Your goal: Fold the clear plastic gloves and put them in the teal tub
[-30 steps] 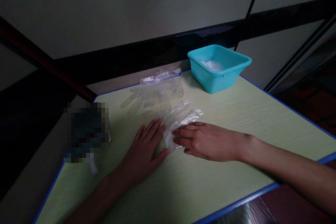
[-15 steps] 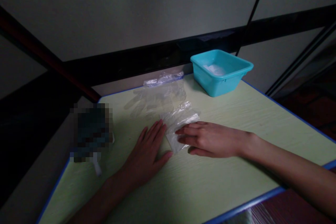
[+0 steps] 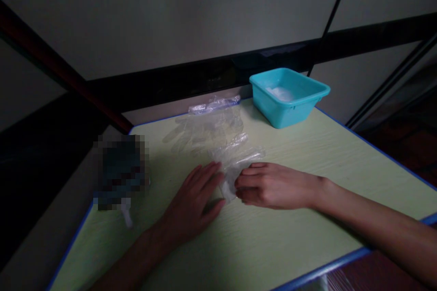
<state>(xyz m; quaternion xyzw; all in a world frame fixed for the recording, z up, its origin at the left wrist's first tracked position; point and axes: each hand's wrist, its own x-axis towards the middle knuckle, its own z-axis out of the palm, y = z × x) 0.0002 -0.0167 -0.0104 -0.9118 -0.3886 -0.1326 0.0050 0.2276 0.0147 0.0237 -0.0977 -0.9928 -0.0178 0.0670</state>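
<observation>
Plastic [image 3: 241, 157] lies outside basin [image 3: 294, 113] holding something white [image 3: 282, 94].

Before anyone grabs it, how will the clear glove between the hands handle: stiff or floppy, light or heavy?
Likely floppy: the glove is thin, see-through film with creases. Probably very light, so a push from the left hand or right hand may slide or bunch it. Its film looks shiny, so it might slip on the table.
</observation>
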